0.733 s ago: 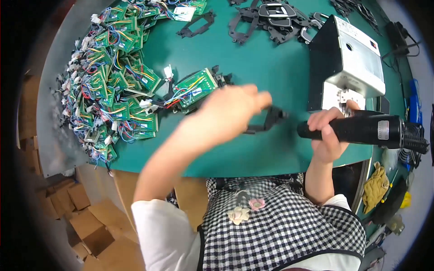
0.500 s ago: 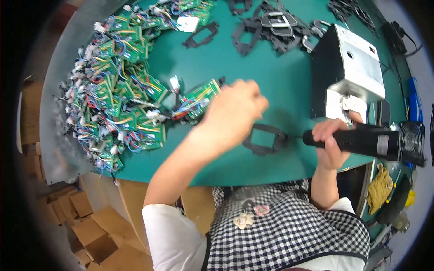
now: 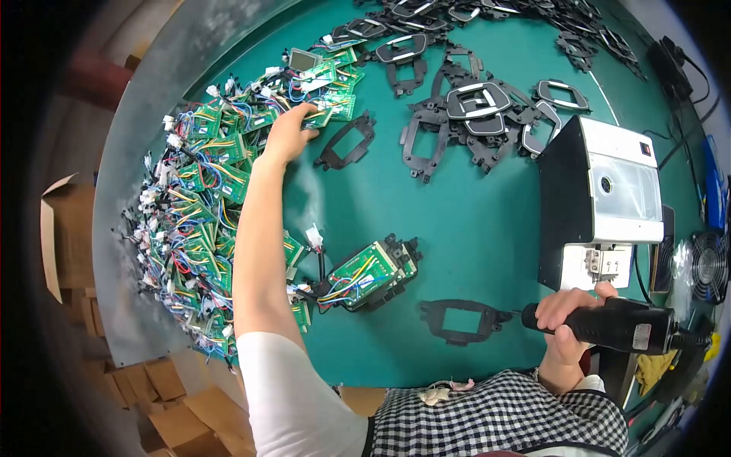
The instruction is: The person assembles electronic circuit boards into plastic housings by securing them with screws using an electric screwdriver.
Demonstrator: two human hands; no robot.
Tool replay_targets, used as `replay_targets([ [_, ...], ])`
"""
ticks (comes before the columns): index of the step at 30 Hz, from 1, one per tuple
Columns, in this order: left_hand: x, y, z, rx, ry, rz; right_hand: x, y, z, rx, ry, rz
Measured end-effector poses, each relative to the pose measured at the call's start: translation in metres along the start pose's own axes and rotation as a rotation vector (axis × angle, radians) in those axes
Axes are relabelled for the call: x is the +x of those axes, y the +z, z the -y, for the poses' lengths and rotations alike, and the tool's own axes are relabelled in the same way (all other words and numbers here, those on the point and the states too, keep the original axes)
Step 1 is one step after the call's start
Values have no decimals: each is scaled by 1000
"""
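- The right hand (image 3: pixel 565 318) was clamped around a black electric screwdriver (image 3: pixel 609 324) lying crosswise, tip pointing left at a black plastic frame (image 3: pixel 461 321) just beside it.
- Far off to the left, the left hand (image 3: pixel 288 131) closed its fingers on a green circuit board (image 3: pixel 318 118) atop the wired-board pile (image 3: pixel 198 221).

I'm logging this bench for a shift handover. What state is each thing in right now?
left hand: stretched out, fingers on a green circuit board in the pile.
right hand: closed around the black electric screwdriver, which lies level, tip toward the frame.
black plastic frame: flat on the green table, empty.
assembled board: seated on a frame, wires attached.
small fan: cannot tell if spinning.
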State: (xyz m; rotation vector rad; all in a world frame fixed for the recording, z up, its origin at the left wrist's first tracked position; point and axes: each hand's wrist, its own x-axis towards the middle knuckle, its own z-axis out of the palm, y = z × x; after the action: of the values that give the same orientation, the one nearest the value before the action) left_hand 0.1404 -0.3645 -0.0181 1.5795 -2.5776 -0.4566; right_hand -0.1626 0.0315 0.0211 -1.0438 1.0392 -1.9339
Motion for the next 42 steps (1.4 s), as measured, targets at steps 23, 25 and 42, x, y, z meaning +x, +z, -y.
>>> replay_targets([
  [23, -264, 106, -291, -152, 233, -203, 60, -42, 45, -124, -541, -120],
  [25, -262, 102, -299, -199, 224, -203, 60, -49, 37, -213, -476, 2],
  [42, -258, 87, -283, -244, 259, -119, 20, -35, 27, 35, -215, -28],
])
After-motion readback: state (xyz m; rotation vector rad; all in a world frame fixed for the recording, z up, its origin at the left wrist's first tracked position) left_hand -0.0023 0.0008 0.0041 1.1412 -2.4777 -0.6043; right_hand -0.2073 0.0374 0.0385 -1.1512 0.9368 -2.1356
